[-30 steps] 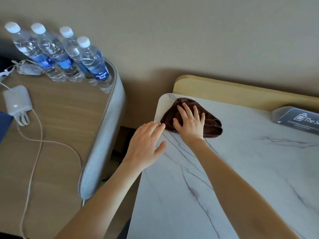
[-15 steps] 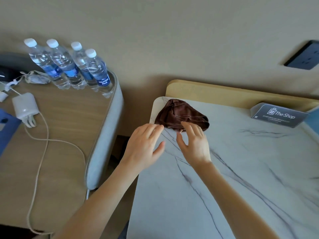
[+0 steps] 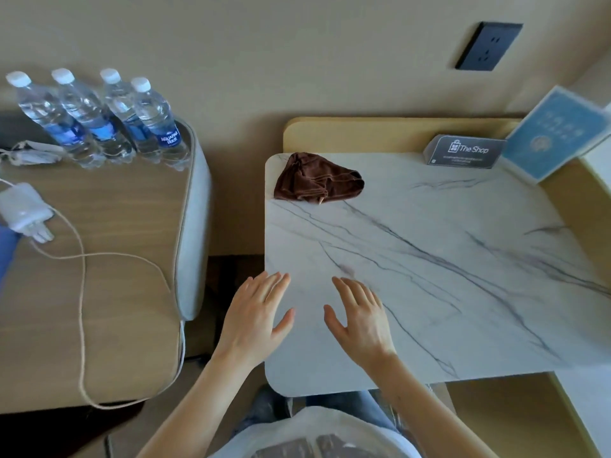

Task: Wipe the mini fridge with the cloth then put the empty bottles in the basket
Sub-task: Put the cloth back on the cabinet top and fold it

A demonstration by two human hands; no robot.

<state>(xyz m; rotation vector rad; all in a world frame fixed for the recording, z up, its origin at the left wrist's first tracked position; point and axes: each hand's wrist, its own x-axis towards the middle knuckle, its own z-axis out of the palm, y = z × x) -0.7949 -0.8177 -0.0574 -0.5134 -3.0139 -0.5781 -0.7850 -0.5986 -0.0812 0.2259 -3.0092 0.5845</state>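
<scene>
Left hand (image 3: 254, 319) and right hand (image 3: 358, 320) spread, empty, over near edge of marble top (image 3: 429, 276) — cloth (image 3: 317, 183) lies far-left, long axis left-right; bottles (image 3: 99, 120) further left, left hand nearer

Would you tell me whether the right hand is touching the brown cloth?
Apart. The head view shows bare marble between the right hand and the brown cloth.

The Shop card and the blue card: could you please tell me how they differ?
The Shop card is dark grey; the blue card is light blue. The Shop card is smaller and low; the blue card looks larger and tilted. Both are printed cards.
</scene>
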